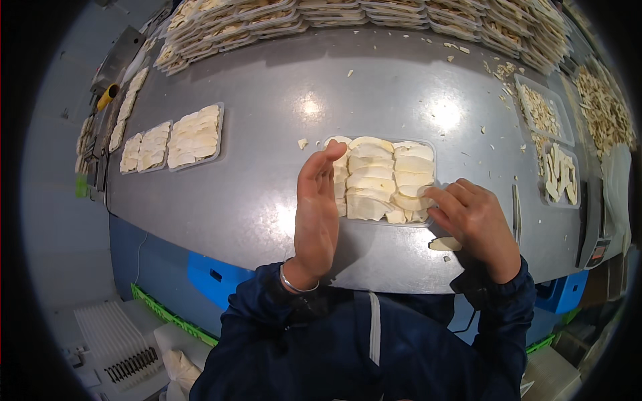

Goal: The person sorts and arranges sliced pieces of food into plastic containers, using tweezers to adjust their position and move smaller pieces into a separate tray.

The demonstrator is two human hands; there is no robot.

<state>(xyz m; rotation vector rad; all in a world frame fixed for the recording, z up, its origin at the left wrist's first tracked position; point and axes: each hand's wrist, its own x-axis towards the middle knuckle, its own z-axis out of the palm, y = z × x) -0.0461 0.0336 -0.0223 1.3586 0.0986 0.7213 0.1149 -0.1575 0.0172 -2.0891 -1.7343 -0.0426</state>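
Before me a clear plastic tray (433,155) holds overlapping pale cream slices laid in 3 columns; their kind I cannot make out. My left hand (317,204) stands on edge along the tray's left side, fingers stretched up and partly covering the left column. My right hand (471,217) is at the lower right corner, its fingers curled and its thumb and fingertips on a pale slice (413,200) in the right column. A single loose slice (445,244) lies on the table below that hand.
Filled trays (195,137) sit at the left. Stacked trays (334,15) line the table's far side. On the right are a tray of small pieces (540,110), a tray of strips (560,175), a long thin metal tool (516,212) and a scale (595,234). Crumbs dot the steel table (267,107).
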